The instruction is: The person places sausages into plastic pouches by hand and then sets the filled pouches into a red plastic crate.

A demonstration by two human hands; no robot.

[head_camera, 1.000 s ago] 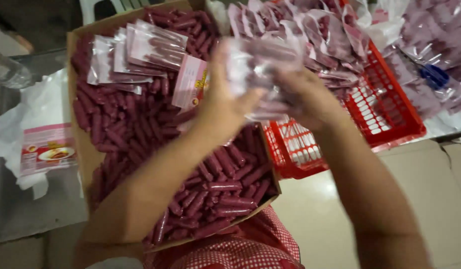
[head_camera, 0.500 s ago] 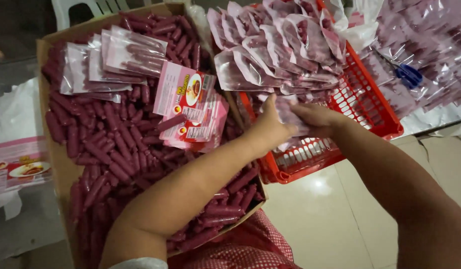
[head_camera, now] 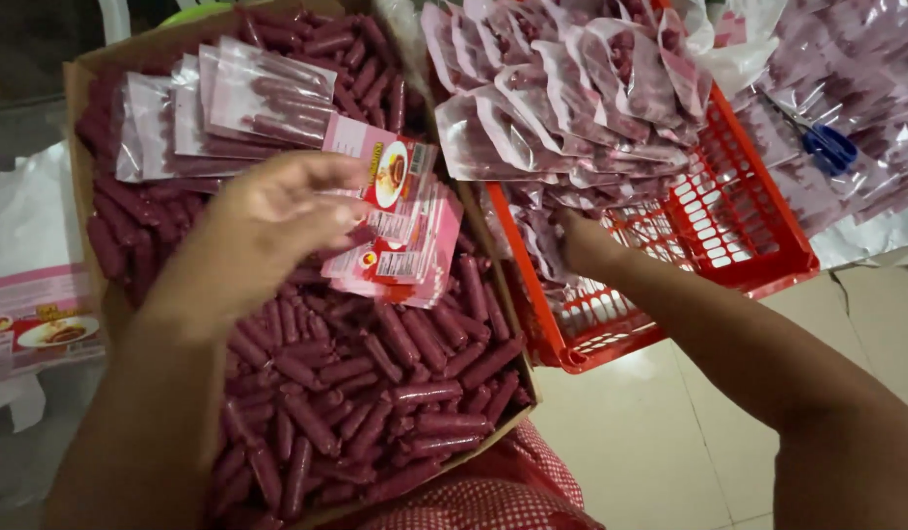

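My left hand (head_camera: 263,231) hovers over a cardboard box (head_camera: 81,118) full of red sausages (head_camera: 375,383), fingers curled beside a stack of pink printed pouches (head_camera: 400,231); I cannot tell whether it grips one. My right hand (head_camera: 577,240) reaches into a red plastic basket (head_camera: 739,245) and rests against filled clear pouches (head_camera: 562,98) piled there; its fingers are hidden among them. More filled pouches (head_camera: 238,108) lie on the sausages at the box's far side.
Blue-handled scissors (head_camera: 827,147) lie on a heap of pouches at the far right. A pink printed sheet (head_camera: 42,319) sits left of the box. Tiled floor (head_camera: 660,442) shows below the basket. A red checked cloth (head_camera: 493,501) lies at the bottom.
Both hands were together over the basket's edge holding a pouch. My left hand has swung left over the box to the pink pouches; my right hand has dropped into the basket.
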